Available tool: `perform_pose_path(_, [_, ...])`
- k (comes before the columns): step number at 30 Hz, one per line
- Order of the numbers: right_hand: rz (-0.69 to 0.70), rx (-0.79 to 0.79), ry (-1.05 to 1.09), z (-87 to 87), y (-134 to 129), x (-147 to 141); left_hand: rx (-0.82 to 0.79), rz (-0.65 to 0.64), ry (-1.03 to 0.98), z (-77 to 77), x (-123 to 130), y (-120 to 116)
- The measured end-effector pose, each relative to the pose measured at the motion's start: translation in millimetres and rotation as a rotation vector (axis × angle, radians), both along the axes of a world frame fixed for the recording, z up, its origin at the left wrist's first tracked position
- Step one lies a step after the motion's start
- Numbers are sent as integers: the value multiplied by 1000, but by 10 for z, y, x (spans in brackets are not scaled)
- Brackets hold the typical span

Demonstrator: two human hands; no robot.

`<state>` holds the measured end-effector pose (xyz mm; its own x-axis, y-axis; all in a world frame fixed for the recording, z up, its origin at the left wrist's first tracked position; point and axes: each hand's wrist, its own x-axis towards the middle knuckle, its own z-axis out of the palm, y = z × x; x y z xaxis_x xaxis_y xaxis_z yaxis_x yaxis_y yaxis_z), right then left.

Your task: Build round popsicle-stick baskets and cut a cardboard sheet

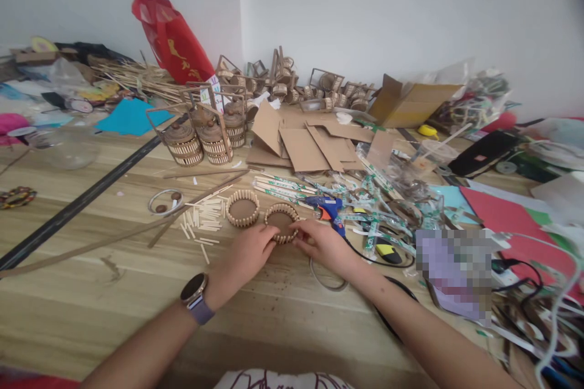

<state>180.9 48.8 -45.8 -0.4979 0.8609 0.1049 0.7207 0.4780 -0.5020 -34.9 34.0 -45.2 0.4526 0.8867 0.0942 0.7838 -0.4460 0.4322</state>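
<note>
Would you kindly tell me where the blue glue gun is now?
In the head view, the blue glue gun lies right of centre, just beyond the right hand.

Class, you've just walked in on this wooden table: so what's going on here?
A person's left hand and right hand have their fingers on opposite sides of a small round brown-based container walled with short upright wooden pieces. A similar round stick-walled container stands just to its left. Loose short pale wooden sticks lie further left, and a blue glue gun lies to the right, in neither hand.
</note>
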Motion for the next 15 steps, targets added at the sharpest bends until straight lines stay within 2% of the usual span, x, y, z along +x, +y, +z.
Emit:
perform_pose_path(7, [13,163,-192,-10,24,-1,3,-33,92,-14,-29,68])
perform_pose_path(15, [108,360,-288,-44,86,81,44,-17,128,73,-56,54])
